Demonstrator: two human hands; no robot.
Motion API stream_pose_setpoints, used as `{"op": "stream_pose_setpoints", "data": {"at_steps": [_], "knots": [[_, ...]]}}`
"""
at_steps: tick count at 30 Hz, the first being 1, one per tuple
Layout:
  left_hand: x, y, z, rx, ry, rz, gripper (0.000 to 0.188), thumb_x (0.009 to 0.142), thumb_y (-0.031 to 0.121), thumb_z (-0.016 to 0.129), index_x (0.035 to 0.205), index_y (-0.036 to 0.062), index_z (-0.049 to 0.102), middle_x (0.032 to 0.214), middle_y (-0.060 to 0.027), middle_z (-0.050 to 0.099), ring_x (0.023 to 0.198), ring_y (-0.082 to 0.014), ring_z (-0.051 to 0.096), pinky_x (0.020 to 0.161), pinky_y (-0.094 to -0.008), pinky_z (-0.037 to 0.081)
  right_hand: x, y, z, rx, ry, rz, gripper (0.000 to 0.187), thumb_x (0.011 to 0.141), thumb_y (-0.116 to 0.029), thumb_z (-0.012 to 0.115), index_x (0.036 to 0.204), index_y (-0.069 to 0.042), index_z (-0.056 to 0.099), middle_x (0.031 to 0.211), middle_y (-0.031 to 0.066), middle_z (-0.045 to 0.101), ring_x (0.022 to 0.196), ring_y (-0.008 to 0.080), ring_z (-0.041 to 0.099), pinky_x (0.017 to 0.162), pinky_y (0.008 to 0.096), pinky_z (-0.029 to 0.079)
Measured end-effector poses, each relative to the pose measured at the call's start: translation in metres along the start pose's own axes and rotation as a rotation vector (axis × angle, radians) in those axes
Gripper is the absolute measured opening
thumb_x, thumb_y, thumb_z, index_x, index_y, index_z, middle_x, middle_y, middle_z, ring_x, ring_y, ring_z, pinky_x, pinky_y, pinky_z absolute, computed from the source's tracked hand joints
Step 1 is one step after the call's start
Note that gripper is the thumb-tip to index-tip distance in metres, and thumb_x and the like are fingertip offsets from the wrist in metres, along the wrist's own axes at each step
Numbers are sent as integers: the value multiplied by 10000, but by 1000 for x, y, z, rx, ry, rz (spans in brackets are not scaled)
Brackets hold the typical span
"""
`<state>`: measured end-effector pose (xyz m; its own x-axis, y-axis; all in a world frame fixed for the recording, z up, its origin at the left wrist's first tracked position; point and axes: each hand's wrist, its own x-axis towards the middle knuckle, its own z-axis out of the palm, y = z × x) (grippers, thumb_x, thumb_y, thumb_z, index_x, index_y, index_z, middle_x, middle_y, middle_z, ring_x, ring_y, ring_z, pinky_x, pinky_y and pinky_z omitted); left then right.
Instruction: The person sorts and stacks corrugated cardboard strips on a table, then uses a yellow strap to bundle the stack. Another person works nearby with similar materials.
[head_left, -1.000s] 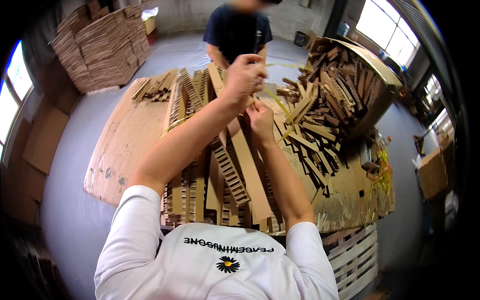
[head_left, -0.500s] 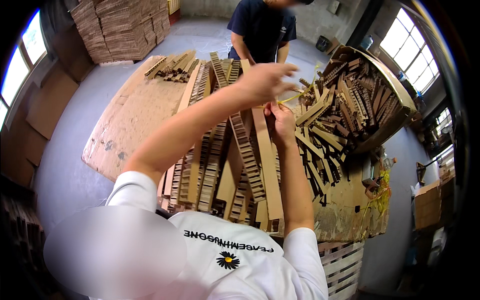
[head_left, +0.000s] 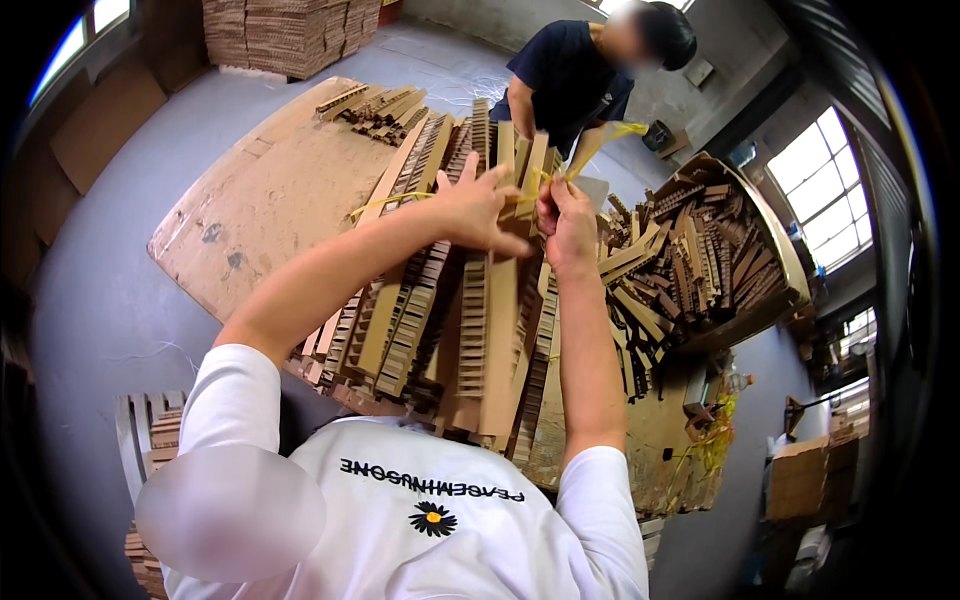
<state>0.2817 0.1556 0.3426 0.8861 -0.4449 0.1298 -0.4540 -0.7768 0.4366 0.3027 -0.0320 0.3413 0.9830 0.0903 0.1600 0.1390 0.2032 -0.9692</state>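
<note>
A bundle of long brown honeycomb cardboard strips (head_left: 415, 310) lies in front of me on the table. Across its far part runs a thin yellow strap (head_left: 390, 201). My left hand (head_left: 480, 212) is spread over the top of the strips, fingers apart, with no hold on the strap that I can see. At the bundle's right side my right hand (head_left: 567, 225) pinches the yellow strap between thumb and fingers. A loose, blurred length of strap rises beyond that hand. The strap's underside run is hidden by the strips.
Short cardboard pieces (head_left: 380, 108) lie at the table's (head_left: 235, 205) far left. On the right, a large carton (head_left: 785, 300) holds many cardboard offcuts, some spilled beside it. Tangled yellow strap (head_left: 715, 440) hangs near the right corner. Across the table stands a co-worker (head_left: 555, 80) in dark clothing.
My left hand has moved left and toward me, from above my right hand onto the strips. The strap now shows across the bundle, and the upper strips sit straighter. The view has shifted.
</note>
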Motion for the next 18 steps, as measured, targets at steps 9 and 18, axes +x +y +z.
{"op": "stream_pose_setpoints", "data": {"at_steps": [9, 18], "knots": [[-53, -94, 23, -624, 341, -65, 858, 943, 391, 684, 1585, 18, 257, 1625, -246, 295, 1525, -341, 256, 1248, -418, 212, -22, 35, -56, 81, 275, -9, 318, 1069, -333, 549, 860, -93, 553, 684, -10, 495, 541, 62, 380, 453, 215, 269], [-133, -202, 90, -1748, -37, -502, 632, 1043, 477, 532, 1488, 32, 473, 1341, -136, 644, 1018, -155, 721, 795, -308, 633, 8, -54, 34, 113, 20, -227, 311, 1081, -291, 505, 831, -107, 529, 652, -25, 448, 520, 63, 365, 472, 204, 290]]}}
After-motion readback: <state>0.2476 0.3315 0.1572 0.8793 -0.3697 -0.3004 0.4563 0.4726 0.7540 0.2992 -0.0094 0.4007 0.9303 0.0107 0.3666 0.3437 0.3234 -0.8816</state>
